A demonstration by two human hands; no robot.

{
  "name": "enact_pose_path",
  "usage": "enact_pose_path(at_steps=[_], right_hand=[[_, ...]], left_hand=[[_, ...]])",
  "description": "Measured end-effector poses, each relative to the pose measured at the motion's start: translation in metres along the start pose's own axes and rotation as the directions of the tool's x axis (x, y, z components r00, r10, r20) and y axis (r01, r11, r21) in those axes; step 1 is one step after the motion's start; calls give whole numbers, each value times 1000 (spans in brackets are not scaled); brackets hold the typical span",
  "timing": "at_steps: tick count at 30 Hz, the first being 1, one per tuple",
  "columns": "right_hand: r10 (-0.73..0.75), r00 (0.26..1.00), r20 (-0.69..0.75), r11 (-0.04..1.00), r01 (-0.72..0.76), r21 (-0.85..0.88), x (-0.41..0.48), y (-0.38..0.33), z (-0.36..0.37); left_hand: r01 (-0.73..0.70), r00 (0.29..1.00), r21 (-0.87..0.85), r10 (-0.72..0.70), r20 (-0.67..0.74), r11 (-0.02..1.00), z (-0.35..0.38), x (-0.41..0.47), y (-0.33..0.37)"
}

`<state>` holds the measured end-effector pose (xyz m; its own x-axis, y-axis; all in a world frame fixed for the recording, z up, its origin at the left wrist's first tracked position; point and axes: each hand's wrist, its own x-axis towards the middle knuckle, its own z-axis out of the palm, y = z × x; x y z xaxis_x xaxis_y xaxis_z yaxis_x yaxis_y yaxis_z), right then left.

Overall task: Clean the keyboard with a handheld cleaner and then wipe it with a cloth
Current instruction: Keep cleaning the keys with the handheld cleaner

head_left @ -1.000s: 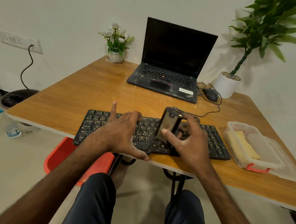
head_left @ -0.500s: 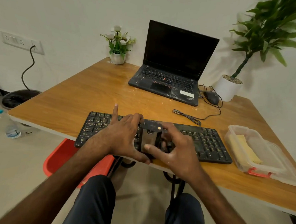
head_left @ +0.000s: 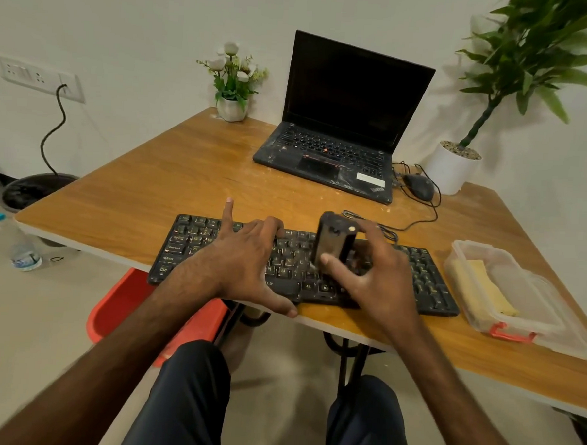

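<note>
A black keyboard [head_left: 425,280] lies along the near edge of the wooden table [head_left: 172,182]. My left hand [head_left: 245,264] rests flat on its left half, fingers spread and thumb at the front edge. My right hand [head_left: 374,277] grips a small black handheld cleaner [head_left: 333,243], tilted upright over the middle keys, its lower end down at the keys. A yellow cloth [head_left: 482,286] lies in a clear plastic box [head_left: 552,324] at the right.
An open black laptop [head_left: 341,129] stands at the back, with a mouse [head_left: 418,187] and its cable to the right. A small flower pot [head_left: 231,108] and a white potted plant [head_left: 453,166] stand by the wall. A red stool [head_left: 124,305] sits under the table.
The cleaner moved left and lay low over the keys half a second ago; now it has come back right and tilted upright. My left hand has stayed on the keyboard.
</note>
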<state>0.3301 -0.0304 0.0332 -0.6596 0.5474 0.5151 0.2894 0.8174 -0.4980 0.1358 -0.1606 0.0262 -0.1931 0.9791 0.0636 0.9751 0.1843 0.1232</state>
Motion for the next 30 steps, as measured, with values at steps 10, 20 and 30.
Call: enact_pose_path(at_steps=[10,20,30], right_hand=[[-15,1000,21,998,14,62,-38,-4,-4],[52,996,-68,997,-49,52,-58,9,-17],[115,992,-42,990,-111,86,-37,7,-11]], left_hand=[[8,1000,-10,-8,-1,1000,-1,0,0],[2,1000,1,-2,-1,1000,-2,0,0],[-1,1000,12,1,9,1000,-2,1,1]])
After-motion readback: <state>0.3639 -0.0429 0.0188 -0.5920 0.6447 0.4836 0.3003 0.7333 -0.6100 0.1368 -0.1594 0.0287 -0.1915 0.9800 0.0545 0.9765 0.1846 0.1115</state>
